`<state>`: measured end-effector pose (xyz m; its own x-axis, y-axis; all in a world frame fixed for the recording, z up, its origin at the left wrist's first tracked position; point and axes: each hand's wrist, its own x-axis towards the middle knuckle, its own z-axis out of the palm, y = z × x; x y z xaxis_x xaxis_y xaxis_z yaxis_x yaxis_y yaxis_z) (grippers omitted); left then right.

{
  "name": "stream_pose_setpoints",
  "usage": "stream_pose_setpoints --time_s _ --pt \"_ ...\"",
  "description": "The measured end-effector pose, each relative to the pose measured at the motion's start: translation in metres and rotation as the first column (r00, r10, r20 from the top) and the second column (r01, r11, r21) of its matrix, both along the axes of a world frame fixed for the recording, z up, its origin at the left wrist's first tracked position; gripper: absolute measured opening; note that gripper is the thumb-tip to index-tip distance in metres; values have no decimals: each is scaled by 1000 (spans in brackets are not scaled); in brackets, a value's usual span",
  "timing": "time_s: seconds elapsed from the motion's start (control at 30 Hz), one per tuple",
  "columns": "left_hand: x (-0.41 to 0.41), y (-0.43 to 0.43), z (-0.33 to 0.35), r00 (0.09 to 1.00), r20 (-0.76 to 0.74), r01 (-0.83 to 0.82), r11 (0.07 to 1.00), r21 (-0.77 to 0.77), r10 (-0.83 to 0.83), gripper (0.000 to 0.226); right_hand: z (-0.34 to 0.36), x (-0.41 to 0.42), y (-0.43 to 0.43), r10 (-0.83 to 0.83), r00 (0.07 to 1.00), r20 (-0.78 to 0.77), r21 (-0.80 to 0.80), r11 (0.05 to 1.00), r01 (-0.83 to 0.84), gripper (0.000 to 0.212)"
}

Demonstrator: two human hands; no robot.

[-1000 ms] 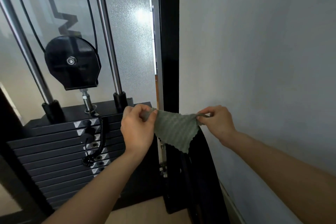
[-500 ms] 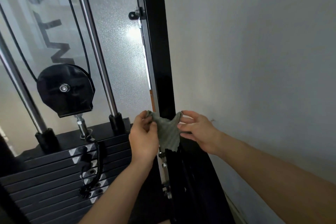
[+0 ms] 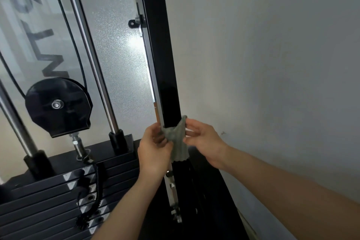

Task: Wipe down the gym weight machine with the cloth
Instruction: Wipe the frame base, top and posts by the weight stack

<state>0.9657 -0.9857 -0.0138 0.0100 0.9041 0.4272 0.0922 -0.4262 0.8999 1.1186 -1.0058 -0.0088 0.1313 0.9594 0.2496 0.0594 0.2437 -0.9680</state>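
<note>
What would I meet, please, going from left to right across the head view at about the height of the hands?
Weight stack → left hand → cloth → right hand → wall.

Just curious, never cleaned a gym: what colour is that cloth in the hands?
Grey-green with a ribbed texture: the cloth, seen in the head view.

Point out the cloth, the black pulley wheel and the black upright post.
cloth point(image 3: 177, 142): head view, on its bunched middle between the hands.
black pulley wheel point(image 3: 58, 105): head view, near its centre bolt.
black upright post point(image 3: 163, 68): head view, on its front face above the cloth.
</note>
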Motion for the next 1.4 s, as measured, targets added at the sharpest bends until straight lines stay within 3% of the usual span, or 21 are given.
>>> stream_pose_setpoints --time_s 0.17,0.3,0.4,0.67,0.87,1.07,1.17,1.27,1.4 --pt "1 4 -2 980 -135 -147 989 16 148 47 -15 -3 -5 3 997 82 -77 997 4 49" --pt "6 3 2 966 -83 -243 969 37 246 38 -6 -2 -6 -8 996 87 -74 997 14 45" --pt "7 4 7 964 5 -263 960 96 264 33 6 -1 -4 -8 997 71 -25 1000 10 56" --pt "24 9 43 948 258 -226 963 146 183 26 38 4 -1 64 996 62 99 993 -70 56" --pt "23 11 78 960 267 -118 985 123 81 35 68 3 5 8 1000 19 151 988 -11 56" --pt "12 14 105 956 261 -167 980 108 135 42 107 0 10 -40 999 18 212 977 35 53" --pt "12 15 114 942 299 -172 984 42 152 31 122 -5 10 -76 997 -7 286 955 74 50" --pt "14 19 128 950 274 -174 982 73 148 15 137 -6 12 -104 994 -44 340 934 113 47" --pt "19 22 142 938 320 -177 977 117 132 16 150 -5 17 -82 996 -27 342 936 87 49"
